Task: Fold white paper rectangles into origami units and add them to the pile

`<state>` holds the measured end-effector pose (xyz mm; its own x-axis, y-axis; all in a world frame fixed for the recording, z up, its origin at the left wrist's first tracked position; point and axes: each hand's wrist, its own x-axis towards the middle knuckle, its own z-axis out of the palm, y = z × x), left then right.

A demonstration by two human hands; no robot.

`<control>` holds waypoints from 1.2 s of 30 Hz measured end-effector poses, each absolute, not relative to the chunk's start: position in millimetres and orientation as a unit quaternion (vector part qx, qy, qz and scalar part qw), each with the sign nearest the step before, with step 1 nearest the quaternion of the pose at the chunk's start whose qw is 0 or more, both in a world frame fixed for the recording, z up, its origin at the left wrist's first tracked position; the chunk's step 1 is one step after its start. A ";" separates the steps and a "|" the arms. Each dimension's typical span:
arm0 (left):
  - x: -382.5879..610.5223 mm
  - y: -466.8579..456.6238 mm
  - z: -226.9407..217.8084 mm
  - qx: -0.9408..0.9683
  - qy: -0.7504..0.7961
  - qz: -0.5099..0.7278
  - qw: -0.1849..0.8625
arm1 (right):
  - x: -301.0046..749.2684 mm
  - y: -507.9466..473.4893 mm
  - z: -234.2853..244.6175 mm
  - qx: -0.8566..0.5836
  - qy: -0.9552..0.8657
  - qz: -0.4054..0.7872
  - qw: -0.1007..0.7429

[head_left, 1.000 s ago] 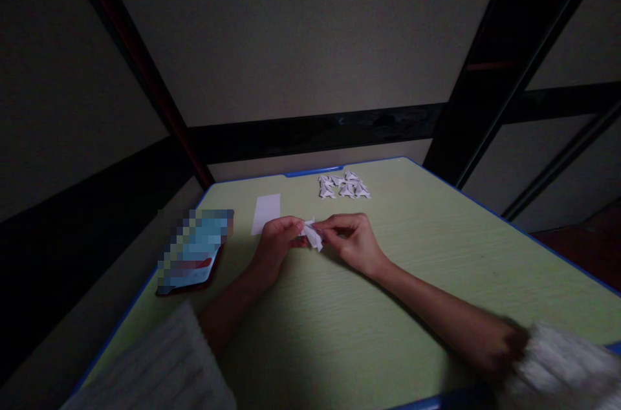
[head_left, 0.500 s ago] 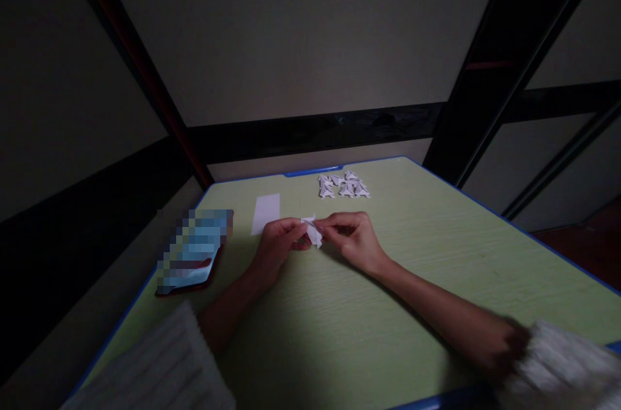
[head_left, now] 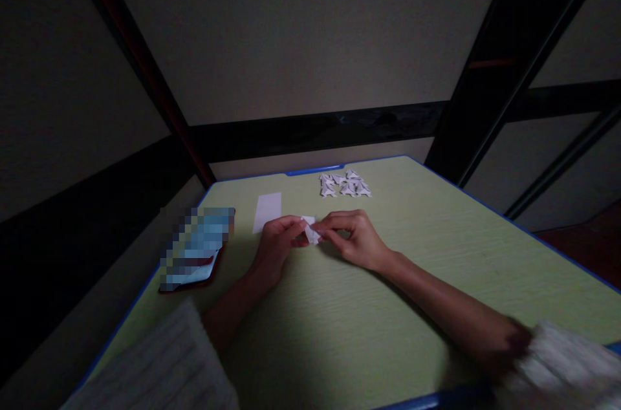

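A small folded piece of white paper (head_left: 311,233) is held between my two hands above the middle of the table. My left hand (head_left: 279,243) pinches its left side, thumb on top. From the right, my right hand (head_left: 356,238) has its thumb and forefinger closed on the paper's right edge. Fingertips hide parts of the folds. Beyond my hands sits a group of several folded white paper figures (head_left: 348,187). A flat sheet of white paper (head_left: 268,211) lies just past my left hand.
On the left of the pale green table (head_left: 436,229) lies a device with a lit screen in a dark red case (head_left: 220,258), its picture blurred out. A blue edge runs round the table. Behind it stand panelled walls (head_left: 310,41) with dark bands.
My fingers have shifted slightly on the folded paper, and less of it shows between them. The view has moved a little. Things on the table lie as before.
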<state>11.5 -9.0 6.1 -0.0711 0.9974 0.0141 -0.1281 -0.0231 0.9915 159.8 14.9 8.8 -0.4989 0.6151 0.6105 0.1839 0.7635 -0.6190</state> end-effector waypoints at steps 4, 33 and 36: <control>10.7 -8.5 5.5 0.455 0.467 0.549 0.524 | 161.0 13.6 9.4 -0.246 -0.830 0.242 0.438; 11.8 -7.4 13.6 0.582 0.503 0.492 0.408 | 157.8 25.5 5.6 -0.309 -0.632 0.626 0.337; 12.2 -8.2 12.7 0.591 0.504 0.487 0.399 | 158.2 25.1 5.9 -0.320 -0.633 0.621 0.334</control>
